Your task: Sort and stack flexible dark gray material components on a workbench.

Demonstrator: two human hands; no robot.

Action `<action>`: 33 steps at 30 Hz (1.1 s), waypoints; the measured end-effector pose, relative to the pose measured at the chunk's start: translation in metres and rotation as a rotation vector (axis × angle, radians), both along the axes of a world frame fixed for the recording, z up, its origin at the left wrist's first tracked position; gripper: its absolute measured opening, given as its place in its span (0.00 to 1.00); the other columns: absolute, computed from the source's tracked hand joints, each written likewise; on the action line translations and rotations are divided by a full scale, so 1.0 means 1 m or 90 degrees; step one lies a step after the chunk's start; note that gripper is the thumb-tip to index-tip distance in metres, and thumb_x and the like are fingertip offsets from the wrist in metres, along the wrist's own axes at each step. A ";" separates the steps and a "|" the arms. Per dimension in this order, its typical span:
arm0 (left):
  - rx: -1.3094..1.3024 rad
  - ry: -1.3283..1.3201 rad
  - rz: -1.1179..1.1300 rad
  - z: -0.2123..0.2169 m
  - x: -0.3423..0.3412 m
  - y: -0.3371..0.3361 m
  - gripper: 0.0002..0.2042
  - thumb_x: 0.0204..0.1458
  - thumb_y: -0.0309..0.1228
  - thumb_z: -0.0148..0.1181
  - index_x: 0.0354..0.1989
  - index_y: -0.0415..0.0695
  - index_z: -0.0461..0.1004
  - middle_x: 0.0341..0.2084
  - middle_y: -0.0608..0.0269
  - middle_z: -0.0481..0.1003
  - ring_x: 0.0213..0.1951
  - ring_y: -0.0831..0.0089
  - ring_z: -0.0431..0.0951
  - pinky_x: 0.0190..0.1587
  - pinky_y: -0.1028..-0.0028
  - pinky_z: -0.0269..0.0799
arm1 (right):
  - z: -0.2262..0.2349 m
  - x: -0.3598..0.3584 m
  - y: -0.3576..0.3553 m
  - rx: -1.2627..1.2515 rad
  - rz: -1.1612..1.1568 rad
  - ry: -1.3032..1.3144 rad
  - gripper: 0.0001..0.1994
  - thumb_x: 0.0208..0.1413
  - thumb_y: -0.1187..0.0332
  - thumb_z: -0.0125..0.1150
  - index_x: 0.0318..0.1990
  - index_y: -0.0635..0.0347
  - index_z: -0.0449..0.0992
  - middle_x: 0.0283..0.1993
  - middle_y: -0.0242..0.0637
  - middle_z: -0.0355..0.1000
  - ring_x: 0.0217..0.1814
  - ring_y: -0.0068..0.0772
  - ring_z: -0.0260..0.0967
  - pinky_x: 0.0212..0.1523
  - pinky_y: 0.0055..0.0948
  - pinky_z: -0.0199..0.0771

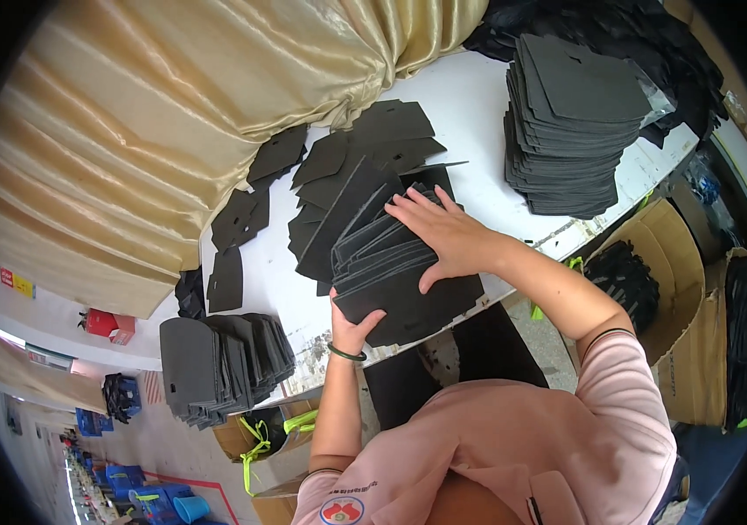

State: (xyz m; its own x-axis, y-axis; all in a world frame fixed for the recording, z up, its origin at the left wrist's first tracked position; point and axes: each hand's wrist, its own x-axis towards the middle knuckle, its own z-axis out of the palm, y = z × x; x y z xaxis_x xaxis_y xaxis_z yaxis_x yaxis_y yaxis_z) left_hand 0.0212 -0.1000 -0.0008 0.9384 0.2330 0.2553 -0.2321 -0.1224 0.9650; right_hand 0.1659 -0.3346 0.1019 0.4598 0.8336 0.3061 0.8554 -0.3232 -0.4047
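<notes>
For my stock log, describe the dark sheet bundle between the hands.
The dark sheet bundle looks matte and foam-like, its edges stacked in uneven layers. It sits at the near edge of the white table, exact tilt unclear. The left hand grips its left side, thumb in front; the right hand, spread, lies over its upper right.

Right hand (445,234) spread on black sheets (404,306)

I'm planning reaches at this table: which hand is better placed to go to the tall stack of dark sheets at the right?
Probably the right hand: it lies spread over the bundle, nearer the tall stack. The left hand clasps the bundle's lower left corner, farther away.
</notes>
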 end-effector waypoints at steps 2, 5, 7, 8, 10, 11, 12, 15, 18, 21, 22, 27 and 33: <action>0.013 -0.001 0.012 -0.003 -0.002 0.002 0.40 0.34 0.23 0.74 0.57 0.39 0.55 0.49 0.59 0.67 0.51 0.69 0.68 0.55 0.70 0.62 | -0.002 -0.002 0.005 -0.012 -0.001 -0.011 0.54 0.31 0.58 0.75 0.67 0.56 0.46 0.71 0.47 0.43 0.74 0.49 0.33 0.70 0.54 0.30; -0.008 0.024 0.010 -0.011 -0.007 0.007 0.41 0.33 0.25 0.75 0.57 0.39 0.55 0.49 0.59 0.68 0.51 0.69 0.68 0.55 0.70 0.62 | -0.006 -0.018 0.009 -0.025 -0.014 -0.060 0.53 0.31 0.59 0.76 0.67 0.56 0.48 0.68 0.46 0.48 0.73 0.47 0.39 0.69 0.56 0.34; -0.031 0.049 -0.029 -0.013 -0.010 0.010 0.42 0.32 0.27 0.77 0.56 0.38 0.56 0.48 0.59 0.69 0.51 0.69 0.68 0.56 0.71 0.62 | -0.006 -0.029 0.008 -0.027 -0.024 -0.098 0.52 0.31 0.59 0.76 0.66 0.56 0.50 0.66 0.46 0.53 0.71 0.47 0.44 0.69 0.56 0.36; -0.033 0.050 -0.030 -0.014 -0.011 0.010 0.42 0.32 0.27 0.77 0.56 0.38 0.56 0.48 0.59 0.69 0.51 0.69 0.68 0.56 0.71 0.62 | -0.005 -0.034 0.006 -0.013 -0.025 -0.108 0.50 0.30 0.60 0.76 0.65 0.56 0.52 0.61 0.44 0.56 0.67 0.45 0.50 0.68 0.56 0.39; -0.048 0.062 -0.050 -0.015 -0.012 0.012 0.43 0.31 0.29 0.78 0.56 0.38 0.55 0.47 0.60 0.69 0.50 0.70 0.68 0.56 0.71 0.61 | -0.003 -0.043 0.003 0.007 -0.023 -0.127 0.46 0.30 0.61 0.76 0.61 0.57 0.58 0.51 0.40 0.62 0.57 0.41 0.60 0.67 0.55 0.44; -0.049 0.061 -0.049 -0.020 -0.013 0.015 0.43 0.31 0.29 0.78 0.56 0.38 0.55 0.47 0.60 0.69 0.50 0.70 0.68 0.56 0.71 0.61 | 0.001 -0.045 0.001 0.006 -0.022 -0.128 0.46 0.30 0.61 0.76 0.61 0.57 0.58 0.51 0.40 0.62 0.57 0.41 0.60 0.67 0.55 0.44; -0.044 0.066 -0.051 -0.029 -0.013 0.018 0.44 0.30 0.29 0.78 0.57 0.37 0.55 0.47 0.60 0.69 0.50 0.69 0.68 0.56 0.71 0.61 | 0.007 -0.048 -0.001 -0.029 -0.015 -0.102 0.44 0.30 0.61 0.76 0.60 0.58 0.59 0.51 0.40 0.62 0.56 0.40 0.61 0.66 0.54 0.45; -0.054 0.091 -0.063 -0.042 -0.016 0.020 0.46 0.28 0.28 0.78 0.57 0.37 0.53 0.47 0.60 0.69 0.50 0.69 0.68 0.56 0.70 0.61 | 0.015 -0.052 -0.008 -0.062 0.007 -0.069 0.40 0.31 0.61 0.75 0.56 0.58 0.62 0.49 0.40 0.64 0.53 0.41 0.64 0.63 0.50 0.53; -0.051 0.128 -0.069 -0.056 -0.022 0.026 0.47 0.26 0.27 0.78 0.57 0.37 0.52 0.47 0.60 0.69 0.50 0.68 0.68 0.57 0.69 0.60 | 0.019 -0.053 -0.006 -0.092 0.028 -0.030 0.35 0.32 0.62 0.74 0.52 0.59 0.65 0.44 0.40 0.67 0.48 0.43 0.67 0.54 0.43 0.62; 0.020 0.114 -0.073 -0.059 -0.023 0.033 0.48 0.25 0.26 0.77 0.58 0.36 0.51 0.48 0.59 0.69 0.52 0.67 0.67 0.60 0.68 0.56 | 0.019 -0.047 -0.005 -0.107 0.037 0.007 0.32 0.33 0.64 0.73 0.50 0.59 0.66 0.40 0.39 0.70 0.43 0.44 0.69 0.46 0.39 0.66; 0.010 0.082 -0.076 -0.054 -0.024 0.029 0.48 0.25 0.27 0.78 0.58 0.36 0.52 0.48 0.59 0.69 0.53 0.67 0.67 0.60 0.68 0.56 | 0.022 -0.046 -0.005 -0.082 0.058 0.013 0.32 0.33 0.65 0.73 0.49 0.58 0.66 0.38 0.39 0.71 0.41 0.44 0.70 0.43 0.38 0.67; -0.028 0.094 -0.093 -0.042 -0.015 0.016 0.48 0.26 0.29 0.79 0.58 0.37 0.53 0.51 0.58 0.67 0.54 0.66 0.65 0.60 0.68 0.56 | 0.043 -0.028 -0.019 -0.070 0.043 -0.043 0.34 0.33 0.64 0.73 0.53 0.55 0.65 0.41 0.39 0.70 0.48 0.43 0.68 0.47 0.37 0.65; 0.049 0.103 -0.072 -0.050 -0.001 0.011 0.45 0.28 0.26 0.78 0.57 0.38 0.54 0.52 0.57 0.64 0.56 0.68 0.63 0.60 0.69 0.57 | 0.021 -0.022 -0.014 -0.157 0.004 -0.048 0.38 0.34 0.64 0.73 0.57 0.53 0.63 0.46 0.39 0.69 0.54 0.42 0.64 0.54 0.39 0.61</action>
State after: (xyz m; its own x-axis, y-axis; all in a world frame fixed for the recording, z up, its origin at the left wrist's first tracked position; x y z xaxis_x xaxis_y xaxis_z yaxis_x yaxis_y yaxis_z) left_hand 0.0201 -0.0885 -0.0510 0.9876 0.1099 0.1124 -0.0915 -0.1797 0.9795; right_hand 0.1441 -0.3489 0.1226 0.4377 0.8903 0.1259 0.8825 -0.3986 -0.2495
